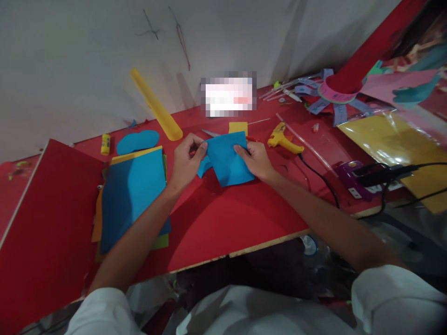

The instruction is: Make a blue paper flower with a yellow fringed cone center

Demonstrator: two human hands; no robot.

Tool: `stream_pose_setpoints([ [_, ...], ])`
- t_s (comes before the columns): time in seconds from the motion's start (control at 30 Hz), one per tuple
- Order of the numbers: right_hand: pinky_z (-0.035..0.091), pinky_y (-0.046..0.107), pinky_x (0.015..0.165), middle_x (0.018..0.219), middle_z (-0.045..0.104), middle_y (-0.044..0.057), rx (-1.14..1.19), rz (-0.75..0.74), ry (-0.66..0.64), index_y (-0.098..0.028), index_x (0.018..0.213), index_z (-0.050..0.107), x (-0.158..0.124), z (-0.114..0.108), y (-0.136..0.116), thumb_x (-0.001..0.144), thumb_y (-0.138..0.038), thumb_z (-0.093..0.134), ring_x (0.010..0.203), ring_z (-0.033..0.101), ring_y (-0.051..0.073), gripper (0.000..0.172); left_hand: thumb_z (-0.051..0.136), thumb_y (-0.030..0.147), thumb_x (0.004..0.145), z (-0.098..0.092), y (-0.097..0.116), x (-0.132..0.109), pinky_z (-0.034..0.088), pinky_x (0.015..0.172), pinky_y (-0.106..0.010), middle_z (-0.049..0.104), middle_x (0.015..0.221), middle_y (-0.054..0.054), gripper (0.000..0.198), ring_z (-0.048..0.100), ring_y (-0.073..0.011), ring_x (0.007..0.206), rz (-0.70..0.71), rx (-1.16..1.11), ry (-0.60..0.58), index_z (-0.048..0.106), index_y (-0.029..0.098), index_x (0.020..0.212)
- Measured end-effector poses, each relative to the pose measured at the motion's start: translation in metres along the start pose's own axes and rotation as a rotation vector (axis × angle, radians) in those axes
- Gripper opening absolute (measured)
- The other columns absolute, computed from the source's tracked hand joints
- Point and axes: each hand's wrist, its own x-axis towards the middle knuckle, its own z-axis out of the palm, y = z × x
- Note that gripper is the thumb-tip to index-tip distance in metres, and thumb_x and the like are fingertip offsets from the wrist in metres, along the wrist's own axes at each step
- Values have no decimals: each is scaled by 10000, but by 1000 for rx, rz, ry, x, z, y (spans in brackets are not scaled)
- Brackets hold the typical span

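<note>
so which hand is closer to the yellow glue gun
Right. The right hand grips the blue sheet just beside the glue gun; the left hand holds the sheet's other edge, farther away.

Blue paper sheet (pixel 228 158), creased (folded part at left), lifted slightly above red table.

Left hand (pixel 186 160): pinches the left edge of a blue square paper sheet (pixel 228 158), thumb on top.
Right hand (pixel 256 158): fingers (pixel 240 149) grip the sheet's right edge.
Tabletop (pixel 226 218): red, carrying the sheet.
Left side: stack of blue and yellow paper sheets (pixel 131 193).
Right side: yellow glue gun (pixel 282 138), near the right hand.
</note>
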Motion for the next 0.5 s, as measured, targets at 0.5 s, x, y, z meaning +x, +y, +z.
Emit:
stream_pose_setpoints([
  [0.5, 363, 326, 590, 585, 401, -20, -118, -140, 152, -229, 661, 569, -7, -9, -14, 923, -911, 517, 562, 380, 139, 732, 707, 589, 1017, -8, 30, -3, 497, 681, -279, 668, 894, -37, 372, 608, -152, 797, 283, 124, -12, 669, 228, 937],
])
